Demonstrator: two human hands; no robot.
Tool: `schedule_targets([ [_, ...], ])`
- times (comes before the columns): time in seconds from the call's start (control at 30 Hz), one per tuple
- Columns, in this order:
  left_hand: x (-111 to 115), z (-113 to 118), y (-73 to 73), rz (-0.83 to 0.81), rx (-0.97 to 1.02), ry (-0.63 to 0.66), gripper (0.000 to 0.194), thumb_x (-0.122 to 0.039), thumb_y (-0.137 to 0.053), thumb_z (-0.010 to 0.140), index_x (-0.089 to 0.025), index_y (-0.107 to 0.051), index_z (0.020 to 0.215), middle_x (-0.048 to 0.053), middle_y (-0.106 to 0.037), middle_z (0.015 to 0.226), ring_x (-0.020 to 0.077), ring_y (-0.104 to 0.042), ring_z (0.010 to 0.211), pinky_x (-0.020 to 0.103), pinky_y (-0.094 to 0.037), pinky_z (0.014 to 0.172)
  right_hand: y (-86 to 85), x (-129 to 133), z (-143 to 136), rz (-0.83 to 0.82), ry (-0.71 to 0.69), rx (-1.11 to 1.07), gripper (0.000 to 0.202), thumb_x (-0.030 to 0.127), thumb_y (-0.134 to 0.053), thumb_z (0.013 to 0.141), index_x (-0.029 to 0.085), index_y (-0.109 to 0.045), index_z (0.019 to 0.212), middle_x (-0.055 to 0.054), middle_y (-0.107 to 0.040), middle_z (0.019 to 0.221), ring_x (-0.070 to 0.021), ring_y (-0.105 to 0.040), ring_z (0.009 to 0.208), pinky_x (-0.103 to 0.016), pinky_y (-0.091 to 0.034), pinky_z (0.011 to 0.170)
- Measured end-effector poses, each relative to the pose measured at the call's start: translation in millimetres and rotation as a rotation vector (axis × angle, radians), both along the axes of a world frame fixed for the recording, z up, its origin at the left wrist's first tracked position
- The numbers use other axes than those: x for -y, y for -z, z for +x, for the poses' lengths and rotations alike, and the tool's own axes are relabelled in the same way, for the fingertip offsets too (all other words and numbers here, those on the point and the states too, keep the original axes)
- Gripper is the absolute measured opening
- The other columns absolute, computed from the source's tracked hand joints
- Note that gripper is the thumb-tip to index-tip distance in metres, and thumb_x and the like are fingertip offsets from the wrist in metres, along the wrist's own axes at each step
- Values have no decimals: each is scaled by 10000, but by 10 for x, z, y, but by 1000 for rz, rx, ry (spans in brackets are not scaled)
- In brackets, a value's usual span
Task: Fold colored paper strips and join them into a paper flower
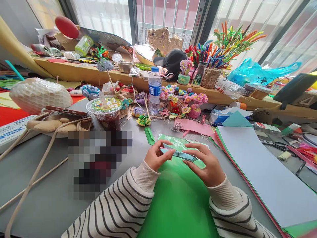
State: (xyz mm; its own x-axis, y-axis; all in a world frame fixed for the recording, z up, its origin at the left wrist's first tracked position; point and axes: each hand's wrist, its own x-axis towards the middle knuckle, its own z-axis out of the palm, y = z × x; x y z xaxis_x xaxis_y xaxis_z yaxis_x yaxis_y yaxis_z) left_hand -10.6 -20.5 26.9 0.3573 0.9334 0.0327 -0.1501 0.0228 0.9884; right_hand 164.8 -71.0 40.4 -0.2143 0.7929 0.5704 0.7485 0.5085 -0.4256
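Observation:
A small folded light-blue paper piece (pixel 178 154) is held between my two hands, over a green sheet (pixel 183 195). My left hand (pixel 159 155) pinches its left end with thumb and fingers. At its right end, my right hand (pixel 206 163) has its thumb below and its fingers above, closed round the tip. A dark line crosses the middle of the folded piece. Just beyond my left hand lies a folded green paper strip (pixel 149 136).
A lidded drink cup (pixel 106 114) and a water bottle (pixel 155 91) stand beyond my hands. Crocheted flowers (pixel 184 99) are behind. A stack of paper (pixel 262 168) lies right, scissors (pixel 277 144) beyond it. A corded bag (pixel 59 124) sits left.

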Motion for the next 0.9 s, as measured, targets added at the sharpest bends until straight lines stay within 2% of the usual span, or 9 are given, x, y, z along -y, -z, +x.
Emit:
schedule_targets([
  [0.1, -13, 20, 19, -59, 182, 87, 458, -348, -732, 508, -138, -556, 875, -11, -563, 606, 106, -538, 547, 238, -447, 569, -18, 22, -60, -8, 26, -85, 185, 235, -560, 736, 231, -605, 915, -66, -587, 972, -206, -538, 920, -382, -453, 788],
  [0.2, -8, 45, 26, -46, 222, 135, 371, -321, -748, 487, -139, -617, 783, 20, -589, 689, 133, -556, 639, 258, -453, 628, -27, 46, -129, -26, 14, -141, 214, 232, -554, 741, 240, -602, 949, -60, -586, 968, -200, -544, 910, -365, -465, 772],
  [0.27, 3, 51, 11, 3, 211, 121, 273, -322, -731, 518, -136, -637, 695, 35, -598, 722, 159, -561, 706, 274, -455, 667, -32, 56, -149, -38, -11, -152, 225, 239, -562, 736, 241, -602, 958, -61, -586, 968, -202, -543, 912, -366, -465, 776],
  [0.37, 23, 43, -23, 23, 213, 79, 245, -339, -708, 551, -134, -644, 670, 41, -616, 718, 182, -571, 732, 304, -457, 704, -51, 62, -125, -60, -37, -182, 244, 274, -585, 720, 230, -605, 959, -65, -591, 966, -206, -541, 917, -369, -459, 788],
  [0.5, 38, 34, -41, -46, 231, 90, 254, -347, -703, 558, -129, -640, 672, 36, -637, 668, 177, -588, 658, 316, -469, 684, -92, 61, -65, -115, -20, -261, 159, 282, -565, 739, 208, -645, 855, -53, -616, 789, -175, -573, 748, -323, -479, 672],
  [0.6, 37, 33, -32, -62, 243, 97, 268, -362, -709, 544, -126, -635, 646, 34, -639, 644, 160, -582, 620, 292, -470, 649, -117, 60, -56, -250, -59, -342, 137, 272, -541, 756, 199, -656, 770, -35, -621, 683, -142, -566, 625, -278, -472, 570],
  [0.73, 35, 39, -27, -104, 225, 131, 303, -382, -717, 519, -113, -618, 617, 25, -626, 592, 130, -563, 567, 257, -465, 604, -102, 51, -73, -560, -146, -504, 146, 321, -587, 709, 181, -627, 713, -10, -618, 615, -111, -554, 527, -227, -455, 471],
  [0.9, 34, 66, 1, -225, 199, 145, 350, -435, -695, 521, -119, -575, 615, -5, -587, 541, 109, -538, 501, 237, -444, 517, -17, 21, -143, -889, -203, -730, 226, 396, -619, 646, 173, -577, 650, 48, -523, 476, -68, -478, 401, -180, -363, 359],
])
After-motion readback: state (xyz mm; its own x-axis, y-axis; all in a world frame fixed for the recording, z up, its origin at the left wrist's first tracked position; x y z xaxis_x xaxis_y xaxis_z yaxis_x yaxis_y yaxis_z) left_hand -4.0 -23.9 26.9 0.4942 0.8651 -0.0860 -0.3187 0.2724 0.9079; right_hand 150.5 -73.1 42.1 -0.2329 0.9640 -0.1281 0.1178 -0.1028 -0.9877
